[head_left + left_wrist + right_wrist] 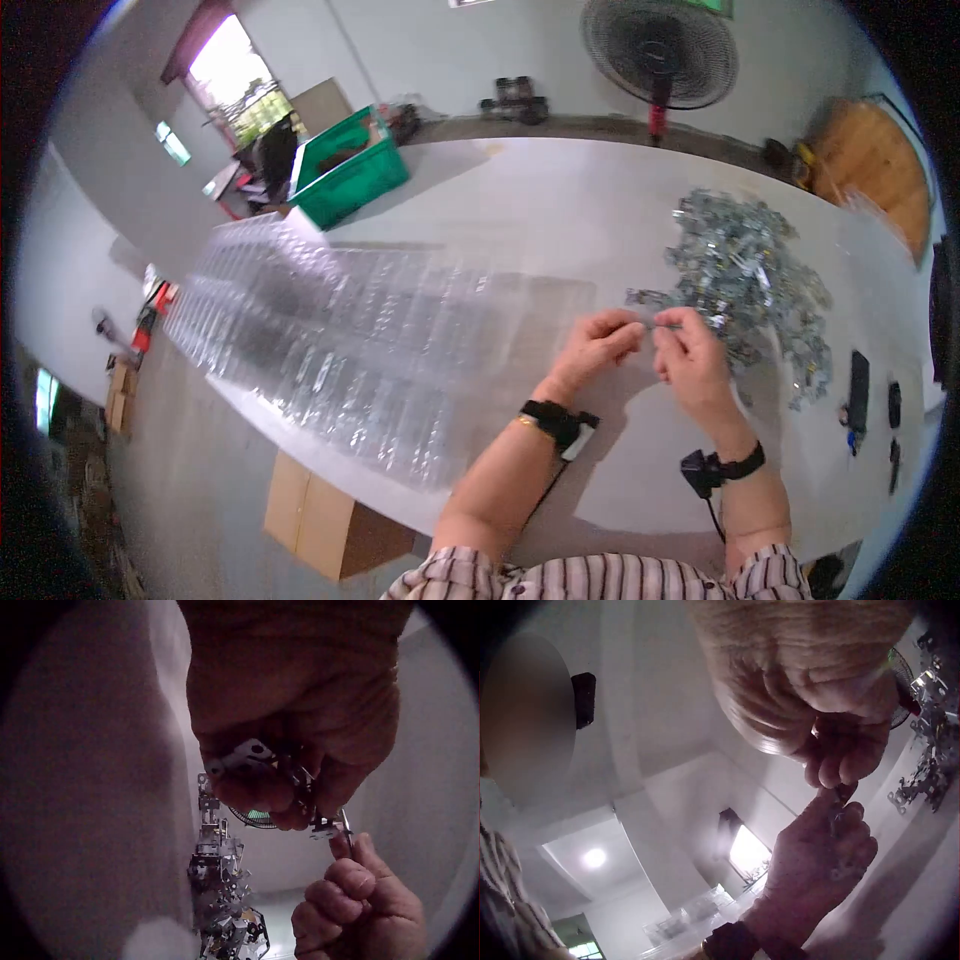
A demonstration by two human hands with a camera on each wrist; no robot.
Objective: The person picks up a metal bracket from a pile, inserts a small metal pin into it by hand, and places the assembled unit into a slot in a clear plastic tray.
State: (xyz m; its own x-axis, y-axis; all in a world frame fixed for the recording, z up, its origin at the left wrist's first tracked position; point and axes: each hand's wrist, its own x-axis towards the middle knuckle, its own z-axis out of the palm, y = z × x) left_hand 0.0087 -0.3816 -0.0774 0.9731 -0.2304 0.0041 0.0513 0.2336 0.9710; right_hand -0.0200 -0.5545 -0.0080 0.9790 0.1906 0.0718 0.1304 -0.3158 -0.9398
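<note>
My left hand [592,350] and right hand [694,362] meet fingertip to fingertip over the table, just short of a heap of small metal parts [745,255]. In the left wrist view, a flat silver metal bracket with holes [253,750] lies in the curled fingers of my left hand. A small metal piece [324,827] juts from that hand's fingertips. Thumb and finger of the right hand [367,904] pinch a thin metal piece [347,825] right beside it. In the right wrist view, the curled fingers mostly hide the pieces.
Clear plastic compartment trays [370,300] cover the table's left side. Behind them stands a green crate [355,180]. To the right of the heap lie a black phone-like object [858,390] and small dark items. A fan [657,55] stands beyond the far edge.
</note>
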